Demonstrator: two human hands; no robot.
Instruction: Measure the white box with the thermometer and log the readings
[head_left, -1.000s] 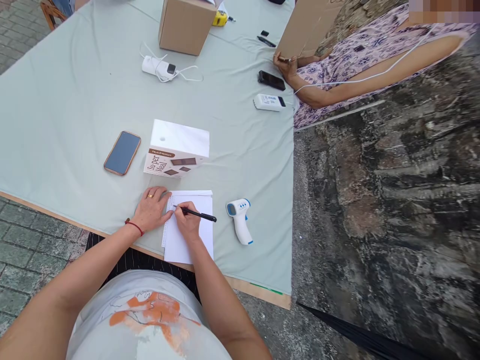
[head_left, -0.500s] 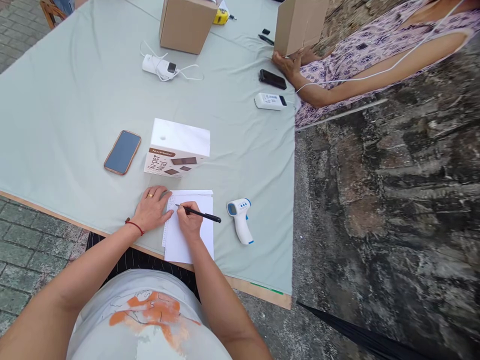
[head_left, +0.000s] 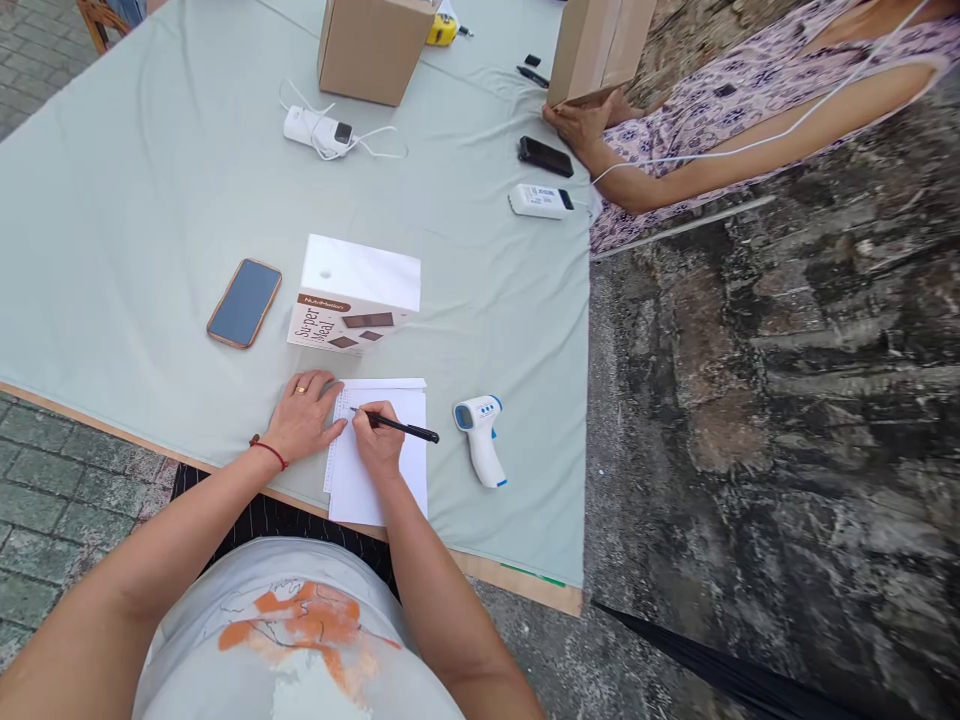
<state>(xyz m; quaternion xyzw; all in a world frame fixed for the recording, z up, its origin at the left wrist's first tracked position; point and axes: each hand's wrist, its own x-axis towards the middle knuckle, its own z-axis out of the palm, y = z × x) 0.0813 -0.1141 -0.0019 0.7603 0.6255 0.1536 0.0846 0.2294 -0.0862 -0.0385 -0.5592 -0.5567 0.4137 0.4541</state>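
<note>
The black pen [head_left: 411,431] is in our right hand [head_left: 380,443], pinched between thumb and fingers, its tip toward the left part of the white paper [head_left: 375,500] and its rear end slanting right. Small marks run down the left side of the paper; whether the tip touches it, we cannot tell. Our left hand [head_left: 301,417] lies palm down, fingers side by side and thumb spread away, the thumb reaching over the paper's left edge. We see a gold ring [head_left: 301,390] on it and a red bracelet [head_left: 268,453] at the wrist.

Just beyond the paper stands a white box [head_left: 360,275] with "Super Meal" printed on its near face. To the right of the paper we have a white and blue infrared thermometer [head_left: 484,447] lying on the pale tablecloth [head_left: 135,260]. A phone [head_left: 244,304], dark screen up, lies left of the box.

Farther off, we find a white device [head_left: 306,127] with its cord looped around it, near a cardboard box [head_left: 371,50]. At the far right, another person's hand [head_left: 579,125] supports a second cardboard box [head_left: 596,50] from below. Nearer to us than that hand, a black device [head_left: 545,157] and a white block [head_left: 540,201] lie close together.
</note>
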